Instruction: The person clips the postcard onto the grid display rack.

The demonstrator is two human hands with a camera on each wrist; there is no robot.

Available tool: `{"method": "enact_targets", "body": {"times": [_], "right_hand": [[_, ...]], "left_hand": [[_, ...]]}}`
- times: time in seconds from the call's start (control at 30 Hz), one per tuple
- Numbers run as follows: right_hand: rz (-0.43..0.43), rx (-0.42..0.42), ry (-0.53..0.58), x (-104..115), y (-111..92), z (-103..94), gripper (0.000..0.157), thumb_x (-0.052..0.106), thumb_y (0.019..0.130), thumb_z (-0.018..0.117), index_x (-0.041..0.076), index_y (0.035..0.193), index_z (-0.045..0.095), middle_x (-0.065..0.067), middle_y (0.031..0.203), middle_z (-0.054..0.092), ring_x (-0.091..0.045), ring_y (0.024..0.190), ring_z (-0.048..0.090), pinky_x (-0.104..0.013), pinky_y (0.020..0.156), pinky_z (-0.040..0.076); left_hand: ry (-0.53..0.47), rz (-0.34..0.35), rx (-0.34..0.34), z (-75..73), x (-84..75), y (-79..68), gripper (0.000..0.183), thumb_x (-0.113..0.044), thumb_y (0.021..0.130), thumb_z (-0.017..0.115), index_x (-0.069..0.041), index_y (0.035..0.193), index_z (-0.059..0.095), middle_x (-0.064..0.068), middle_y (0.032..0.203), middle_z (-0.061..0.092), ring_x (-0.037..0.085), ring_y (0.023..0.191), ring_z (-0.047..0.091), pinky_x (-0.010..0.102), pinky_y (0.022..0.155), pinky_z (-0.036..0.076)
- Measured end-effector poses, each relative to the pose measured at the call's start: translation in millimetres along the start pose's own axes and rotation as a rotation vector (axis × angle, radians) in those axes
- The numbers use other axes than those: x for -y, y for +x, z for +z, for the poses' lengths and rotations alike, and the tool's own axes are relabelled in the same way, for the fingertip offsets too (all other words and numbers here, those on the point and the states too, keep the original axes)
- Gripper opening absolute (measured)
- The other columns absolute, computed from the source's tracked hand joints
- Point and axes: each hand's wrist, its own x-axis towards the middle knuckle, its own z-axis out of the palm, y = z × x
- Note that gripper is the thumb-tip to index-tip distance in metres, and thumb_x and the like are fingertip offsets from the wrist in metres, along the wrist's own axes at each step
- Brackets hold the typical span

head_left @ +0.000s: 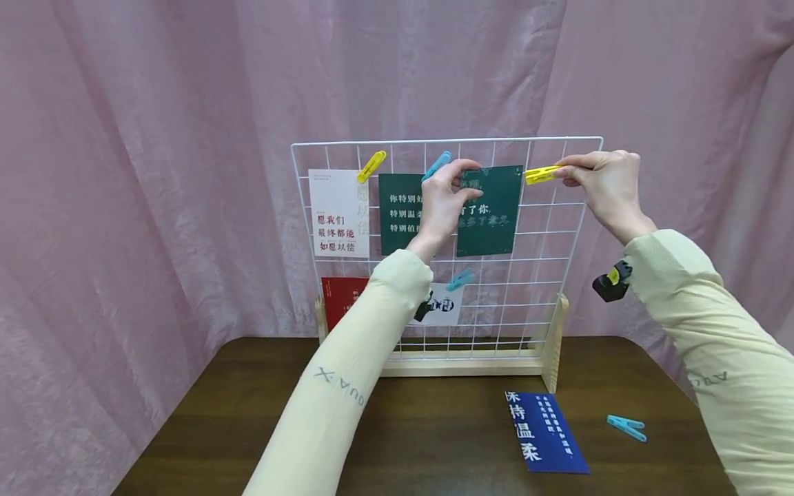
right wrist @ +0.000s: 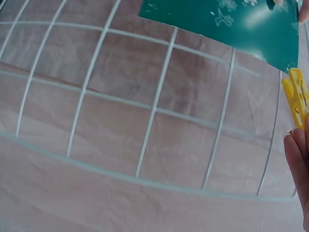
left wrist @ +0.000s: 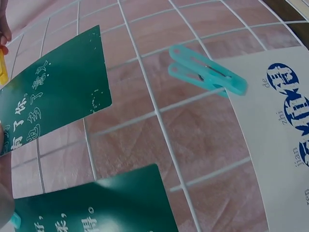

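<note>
My left hand [head_left: 442,203] pinches the left edge of a dark green card [head_left: 490,238] with white lettering, upright against a white wire grid [head_left: 546,233]. Between the thumb and fingers of my right hand [head_left: 611,186] is a yellow clothespin [head_left: 541,175], its tip at the card's upper right corner. Whether its jaws have the card between them I cannot tell. In the right wrist view the yellow clothespin [right wrist: 295,99] is beside the card's corner [right wrist: 285,58], with the fingertips [right wrist: 295,145] behind it.
On the grid hang a white card [head_left: 335,200] by a yellow clothespin [head_left: 371,167], another green card [head_left: 397,238] under a blue clothespin [head_left: 437,165], a red card [head_left: 340,300] and a white card [left wrist: 275,159] with a blue clothespin [left wrist: 207,70]. A blue card [head_left: 548,434] and blue clothespin [head_left: 626,427] lie on the table [head_left: 459,441].
</note>
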Motion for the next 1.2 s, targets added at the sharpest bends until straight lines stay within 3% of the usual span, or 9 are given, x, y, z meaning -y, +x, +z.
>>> {"method": "enact_targets", "body": {"times": [0.17,0.4,0.73,0.83,1.0,1.07,1.2], "right_hand": [[-0.035,-0.005,-0.069,-4,7,-8.0,0.016,0.007,0.076,0.071,-0.005,0.088,0.071,-0.018,0.079,0.065,0.019,0.053,0.046,-0.006,0.050,0.036],[-0.039,0.071,-0.131,1,18,-16.4,0.016,0.005,0.078,0.070,-0.005,0.089,0.070,-0.022,0.086,0.064,0.021,0.052,0.042,-0.006,0.049,0.035],[-0.136,0.150,-0.215,7,26,-15.0,0.015,0.006,0.078,0.070,-0.004,0.089,0.071,-0.020,0.083,0.065,0.019,0.055,0.038,-0.007,0.052,0.033],[-0.176,0.163,-0.239,7,27,-14.1,0.015,0.005,0.076,0.071,-0.004,0.088,0.071,-0.019,0.080,0.065,0.010,0.056,0.045,-0.008,0.052,0.033],[-0.227,0.193,-0.243,7,29,-11.9,0.015,0.004,0.074,0.071,-0.005,0.086,0.070,-0.019,0.078,0.065,-0.020,0.067,0.056,-0.013,0.055,0.033],[-0.227,0.205,-0.238,6,29,-11.6,0.015,0.003,0.075,0.071,-0.006,0.087,0.070,-0.019,0.078,0.065,-0.016,0.066,0.057,-0.012,0.055,0.034],[-0.209,0.224,-0.223,6,29,-12.3,0.015,0.003,0.076,0.070,-0.006,0.088,0.070,-0.019,0.079,0.065,0.012,0.056,0.048,-0.008,0.052,0.035]], "left_hand": [[-0.002,0.012,-0.004,5.6,-3.0,1.1,0.033,0.001,0.072,0.074,-0.002,0.104,0.065,0.002,0.090,0.060,0.009,0.070,0.043,0.017,0.062,0.041],[-0.011,0.017,-0.012,10.9,-6.7,4.1,0.033,0.001,0.073,0.072,-0.002,0.105,0.064,0.003,0.090,0.059,0.009,0.071,0.043,0.016,0.062,0.041],[0.027,0.014,-0.027,16.4,-9.2,6.0,0.033,0.002,0.073,0.073,-0.002,0.104,0.064,0.003,0.090,0.061,0.010,0.071,0.043,0.016,0.062,0.038],[0.033,0.004,-0.023,18.4,-9.4,5.6,0.033,0.001,0.073,0.073,-0.002,0.104,0.065,0.002,0.088,0.060,0.009,0.070,0.043,0.016,0.062,0.038],[0.040,-0.025,-0.018,21.0,-8.8,5.8,0.033,0.001,0.073,0.073,-0.004,0.104,0.065,0.001,0.087,0.059,0.010,0.071,0.044,0.015,0.062,0.039],[0.036,-0.028,-0.019,21.8,-8.6,6.3,0.033,0.001,0.073,0.073,-0.004,0.104,0.065,0.001,0.087,0.060,0.009,0.071,0.043,0.015,0.062,0.039],[0.043,-0.031,-0.024,22.3,-7.9,7.7,0.033,0.000,0.072,0.074,-0.005,0.104,0.065,0.000,0.090,0.061,0.009,0.071,0.044,0.015,0.063,0.038]]}}
